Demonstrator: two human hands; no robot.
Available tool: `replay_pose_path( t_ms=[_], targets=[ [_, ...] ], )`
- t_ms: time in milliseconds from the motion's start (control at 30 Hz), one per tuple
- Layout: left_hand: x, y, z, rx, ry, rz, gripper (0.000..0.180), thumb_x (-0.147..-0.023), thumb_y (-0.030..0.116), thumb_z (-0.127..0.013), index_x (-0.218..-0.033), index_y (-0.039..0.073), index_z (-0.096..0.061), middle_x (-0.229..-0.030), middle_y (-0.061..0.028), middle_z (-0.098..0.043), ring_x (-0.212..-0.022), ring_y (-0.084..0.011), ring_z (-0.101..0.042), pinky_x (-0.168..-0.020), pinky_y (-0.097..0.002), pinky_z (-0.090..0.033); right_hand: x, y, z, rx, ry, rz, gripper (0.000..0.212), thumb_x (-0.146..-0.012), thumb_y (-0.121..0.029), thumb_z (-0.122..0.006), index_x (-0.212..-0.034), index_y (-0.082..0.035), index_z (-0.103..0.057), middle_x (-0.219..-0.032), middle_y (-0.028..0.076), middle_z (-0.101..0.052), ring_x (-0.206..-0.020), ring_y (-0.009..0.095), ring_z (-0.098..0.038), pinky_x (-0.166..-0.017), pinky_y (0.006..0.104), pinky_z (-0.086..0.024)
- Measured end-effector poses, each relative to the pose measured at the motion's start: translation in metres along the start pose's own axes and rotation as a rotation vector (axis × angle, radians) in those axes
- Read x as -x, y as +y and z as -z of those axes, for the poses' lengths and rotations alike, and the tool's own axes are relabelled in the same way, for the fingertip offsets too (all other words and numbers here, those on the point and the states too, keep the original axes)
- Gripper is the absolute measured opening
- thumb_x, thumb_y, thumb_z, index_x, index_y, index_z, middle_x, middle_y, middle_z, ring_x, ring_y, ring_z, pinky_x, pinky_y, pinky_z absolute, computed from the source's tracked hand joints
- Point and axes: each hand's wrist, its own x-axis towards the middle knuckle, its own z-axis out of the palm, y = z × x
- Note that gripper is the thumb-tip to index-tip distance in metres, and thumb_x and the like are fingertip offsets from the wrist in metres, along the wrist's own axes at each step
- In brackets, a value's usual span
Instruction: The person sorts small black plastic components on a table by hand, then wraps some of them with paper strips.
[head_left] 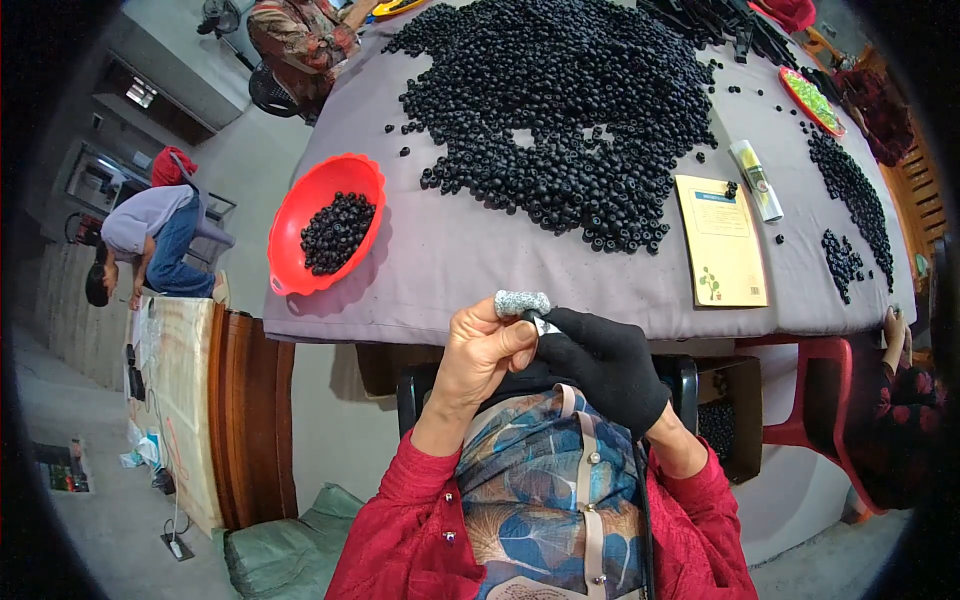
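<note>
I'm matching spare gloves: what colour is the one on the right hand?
Black; the head view shows the glove best.

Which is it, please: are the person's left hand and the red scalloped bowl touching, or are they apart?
Apart. The head view shows a stretch of grey tablecloth between the left hand and the red scalloped bowl.

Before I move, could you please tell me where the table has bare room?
The cloth is mostly bare between the red bowl and big bead pile, and along the near edge from bowl to yellow booklet. The pile and the right-hand bead trail are crowded.
</note>
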Motion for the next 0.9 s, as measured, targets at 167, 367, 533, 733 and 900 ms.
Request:
replay_pose_path(
  t_ms=[167, 367, 533, 733, 900],
  targets=[
    [0.0013, -0.0013, 0.0030, -0.018, -0.013, -0.016, 0.018, -0.079, 0.003, -0.060, -0.097, 0.000, -0.061, -0.066, -0.0026, -0.056, -0.051, -0.0064, -0.046, -0.045, -0.0176, -0.036, -0.0001, -0.0025, 0.0016, 0.034, -0.033, -0.008, 0.026, -0.080, -0.014, -0.062, -0.104, -0.005, -0.060, -0.079, 0.010, -0.064, -0.066, 0.010, -0.059, -0.059, 0.0255, -0.047],
    [-0.0003, -0.0038, 0.0035, -0.018, -0.010, -0.009, 0.018, -0.079, 0.003, -0.060, -0.097, -0.001, -0.061, -0.066, -0.0021, -0.056, -0.050, -0.0063, -0.046, -0.045, -0.0176, -0.036, -0.0007, 0.0007, -0.0006, 0.027, -0.007, 0.017, 0.025, -0.080, -0.015, -0.062, -0.103, -0.005, -0.060, -0.078, 0.010, -0.064, -0.064, 0.009, -0.058, -0.058, 0.0250, -0.047],
    [-0.0015, -0.0045, 0.0046, -0.046, -0.010, -0.009, 0.018, -0.079, 0.003, -0.060, -0.097, -0.001, -0.061, -0.065, -0.0018, -0.056, -0.050, -0.0061, -0.046, -0.045, -0.0177, -0.037, -0.0016, -0.0020, 0.0003, 0.061, -0.017, -0.055, 0.025, -0.080, -0.015, -0.062, -0.103, -0.005, -0.060, -0.078, 0.010, -0.064, -0.065, 0.010, -0.059, -0.059, 0.0248, -0.047],
    [-0.0032, -0.0061, 0.0054, -0.056, -0.009, -0.001, 0.018, -0.079, 0.002, -0.060, -0.097, 0.000, -0.061, -0.066, -0.0017, -0.056, -0.051, -0.0056, -0.047, -0.046, -0.0171, -0.038, -0.0024, -0.0009, 0.0002, 0.022, -0.003, -0.055, 0.025, -0.080, -0.016, -0.062, -0.103, -0.006, -0.061, -0.077, 0.011, -0.064, -0.067, 0.012, -0.061, -0.059, 0.0257, -0.047],
    [-0.0039, -0.0089, 0.0091, -0.053, -0.021, -0.011, 0.018, -0.079, 0.001, -0.059, -0.097, 0.000, -0.061, -0.067, -0.0019, -0.057, -0.051, -0.0055, -0.048, -0.046, -0.0169, -0.038, -0.0031, -0.0013, -0.0006, 0.062, -0.006, -0.024, 0.024, -0.081, -0.017, -0.061, -0.103, -0.007, -0.061, -0.077, 0.011, -0.064, -0.067, 0.014, -0.062, -0.060, 0.0269, -0.048]
  ],
)
